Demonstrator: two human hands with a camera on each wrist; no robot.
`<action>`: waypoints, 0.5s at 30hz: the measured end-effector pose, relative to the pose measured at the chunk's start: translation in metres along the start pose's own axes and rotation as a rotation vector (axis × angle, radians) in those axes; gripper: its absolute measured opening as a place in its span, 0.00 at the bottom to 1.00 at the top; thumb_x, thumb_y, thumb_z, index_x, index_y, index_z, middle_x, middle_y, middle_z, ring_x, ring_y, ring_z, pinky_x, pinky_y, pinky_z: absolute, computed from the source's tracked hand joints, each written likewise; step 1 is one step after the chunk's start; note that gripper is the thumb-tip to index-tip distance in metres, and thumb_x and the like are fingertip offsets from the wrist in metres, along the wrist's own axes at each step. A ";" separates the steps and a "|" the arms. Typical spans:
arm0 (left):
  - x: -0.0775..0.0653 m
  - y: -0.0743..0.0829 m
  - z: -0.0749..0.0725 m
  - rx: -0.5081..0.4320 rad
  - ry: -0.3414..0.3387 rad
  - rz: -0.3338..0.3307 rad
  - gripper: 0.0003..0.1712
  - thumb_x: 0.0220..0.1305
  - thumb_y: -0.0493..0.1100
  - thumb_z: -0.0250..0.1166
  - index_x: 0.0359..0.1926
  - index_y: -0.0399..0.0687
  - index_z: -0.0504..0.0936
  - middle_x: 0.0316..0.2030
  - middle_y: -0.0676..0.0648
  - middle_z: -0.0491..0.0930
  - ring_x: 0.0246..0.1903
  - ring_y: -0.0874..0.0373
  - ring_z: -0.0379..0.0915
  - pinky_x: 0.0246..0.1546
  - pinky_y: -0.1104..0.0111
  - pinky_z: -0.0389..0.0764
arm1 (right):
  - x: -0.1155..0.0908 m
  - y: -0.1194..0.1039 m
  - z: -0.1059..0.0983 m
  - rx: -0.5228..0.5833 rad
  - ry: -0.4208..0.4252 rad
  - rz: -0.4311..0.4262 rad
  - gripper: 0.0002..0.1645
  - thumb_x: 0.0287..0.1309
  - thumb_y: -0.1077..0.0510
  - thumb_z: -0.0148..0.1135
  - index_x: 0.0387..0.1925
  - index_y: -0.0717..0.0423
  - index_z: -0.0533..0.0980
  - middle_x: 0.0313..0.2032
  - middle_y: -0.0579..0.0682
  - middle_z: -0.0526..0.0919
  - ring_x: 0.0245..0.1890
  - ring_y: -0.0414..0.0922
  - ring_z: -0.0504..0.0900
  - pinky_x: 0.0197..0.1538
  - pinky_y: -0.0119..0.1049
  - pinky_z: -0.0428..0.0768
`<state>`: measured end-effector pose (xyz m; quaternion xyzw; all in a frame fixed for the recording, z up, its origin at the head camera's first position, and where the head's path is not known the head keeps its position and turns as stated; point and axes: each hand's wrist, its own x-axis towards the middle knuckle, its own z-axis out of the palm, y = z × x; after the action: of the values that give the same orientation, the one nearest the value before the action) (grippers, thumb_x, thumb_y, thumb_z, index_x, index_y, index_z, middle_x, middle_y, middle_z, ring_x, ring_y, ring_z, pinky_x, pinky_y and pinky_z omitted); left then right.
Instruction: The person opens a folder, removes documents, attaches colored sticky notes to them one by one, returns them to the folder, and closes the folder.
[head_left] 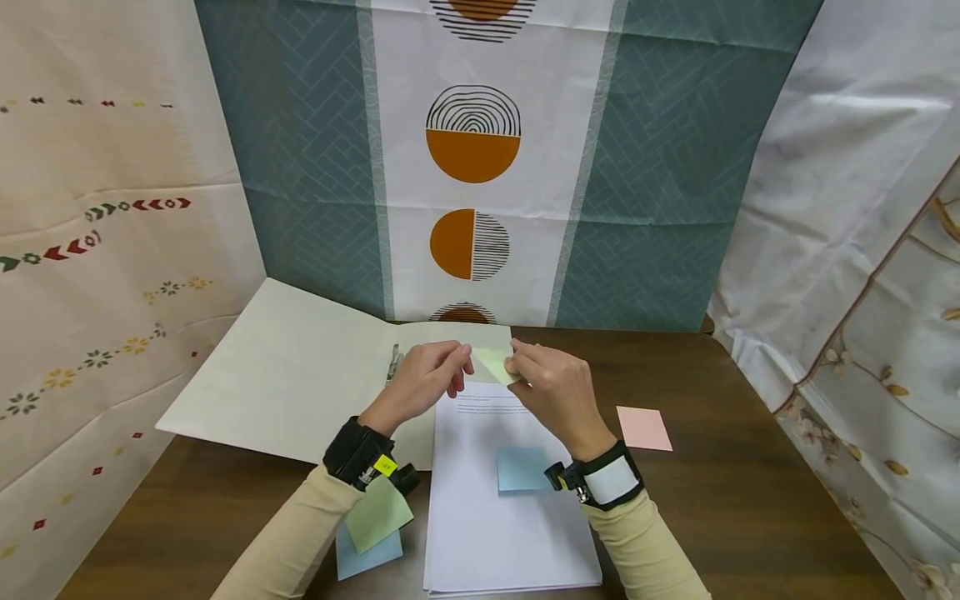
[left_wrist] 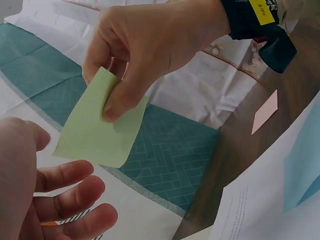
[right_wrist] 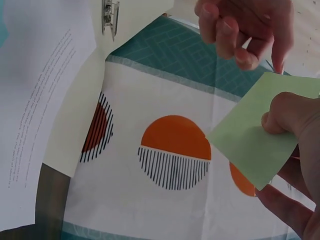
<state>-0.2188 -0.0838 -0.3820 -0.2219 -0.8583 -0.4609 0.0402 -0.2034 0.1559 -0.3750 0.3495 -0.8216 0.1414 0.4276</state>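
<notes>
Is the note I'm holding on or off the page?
Off: the right hand pinches the green note, clear of the page in both wrist views.

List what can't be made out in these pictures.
Head view: wording on the white paper, too small; part of the lower blue note, under the overlapping green note.
Left wrist view: some fingertips of the right hand, behind the held green note; part of the left hand, past the left edge.

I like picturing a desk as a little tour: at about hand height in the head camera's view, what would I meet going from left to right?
Cream patterned cloth → open folder's left cover → left hand → raised pale green note → right hand → pink note → white floral cloth.
</notes>
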 end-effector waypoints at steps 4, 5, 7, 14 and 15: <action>0.002 0.000 0.004 0.036 0.032 0.007 0.17 0.86 0.47 0.58 0.42 0.44 0.88 0.26 0.46 0.85 0.26 0.60 0.79 0.32 0.68 0.78 | -0.001 -0.001 0.003 -0.027 -0.014 -0.032 0.17 0.41 0.67 0.94 0.32 0.55 0.93 0.43 0.52 0.98 0.42 0.50 0.98 0.48 0.47 0.95; 0.003 0.001 0.005 0.040 0.040 0.011 0.16 0.85 0.46 0.59 0.41 0.43 0.88 0.25 0.46 0.85 0.26 0.60 0.78 0.32 0.69 0.77 | -0.001 -0.001 0.004 -0.032 -0.015 -0.035 0.17 0.41 0.67 0.94 0.32 0.54 0.92 0.43 0.52 0.98 0.42 0.50 0.98 0.48 0.47 0.95; 0.002 0.001 0.006 0.039 0.056 0.016 0.15 0.83 0.44 0.59 0.40 0.43 0.88 0.25 0.47 0.85 0.26 0.60 0.78 0.31 0.69 0.77 | -0.002 -0.002 0.006 -0.036 -0.017 -0.037 0.17 0.41 0.67 0.94 0.31 0.54 0.92 0.43 0.51 0.98 0.42 0.49 0.98 0.48 0.46 0.95; 0.002 0.002 0.006 0.023 0.085 0.032 0.15 0.82 0.42 0.58 0.37 0.43 0.86 0.24 0.46 0.84 0.26 0.59 0.76 0.31 0.69 0.75 | -0.003 -0.003 0.007 -0.031 -0.012 -0.022 0.18 0.39 0.66 0.95 0.34 0.54 0.93 0.42 0.52 0.98 0.41 0.50 0.98 0.45 0.44 0.95; 0.002 0.002 0.006 0.022 0.087 0.030 0.15 0.82 0.41 0.58 0.37 0.43 0.86 0.24 0.46 0.84 0.26 0.59 0.76 0.31 0.69 0.75 | -0.003 -0.003 0.007 -0.029 -0.012 -0.017 0.19 0.39 0.66 0.95 0.35 0.54 0.94 0.41 0.53 0.98 0.40 0.50 0.98 0.44 0.44 0.94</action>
<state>-0.2195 -0.0775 -0.3832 -0.2142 -0.8575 -0.4597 0.0867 -0.2047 0.1510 -0.3818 0.3510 -0.8231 0.1237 0.4289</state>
